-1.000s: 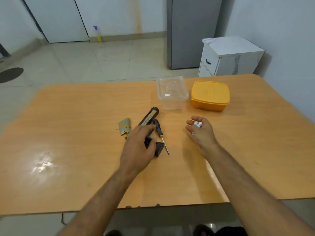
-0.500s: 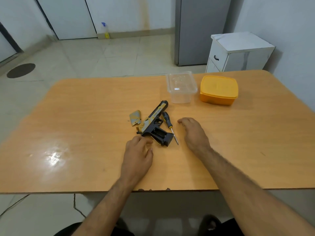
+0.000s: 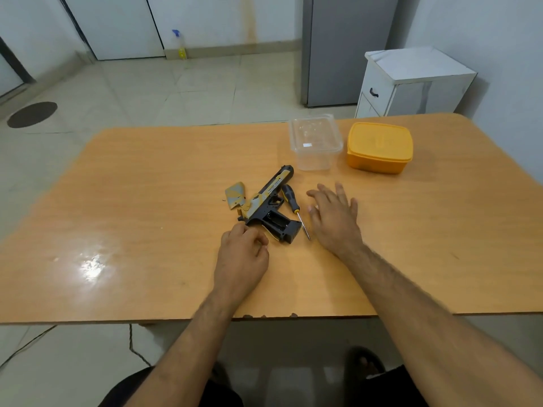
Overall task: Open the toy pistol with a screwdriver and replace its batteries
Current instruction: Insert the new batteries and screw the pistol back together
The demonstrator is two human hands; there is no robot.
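The black and yellow toy pistol [image 3: 266,201] lies on its side on the wooden table [image 3: 147,201], the battery compartment [image 3: 276,220] in its grip uncovered and dark inside. Its removed yellow-grey cover [image 3: 235,195] rests just left of the pistol. A black and yellow screwdriver [image 3: 291,198] lies along the pistol's right side, tip toward me. My left hand [image 3: 242,257] rests on the table just below the grip, fingers curled, nothing visible in it. My right hand [image 3: 333,215] lies palm down right of the screwdriver, fingers spread. A small whitish spot shows by its thumb.
An uncovered clear plastic container [image 3: 314,161] and a lidded yellow box [image 3: 379,148] stand side by side at the far right of the table. Beyond the table are a white cabinet [image 3: 411,83] and a grey fridge [image 3: 343,48]. The near table edge is chipped.
My left hand came off the pistol and curled on the table below it. My right hand, which held small white batteries up, turned palm down and spread its fingers beside the screwdriver.
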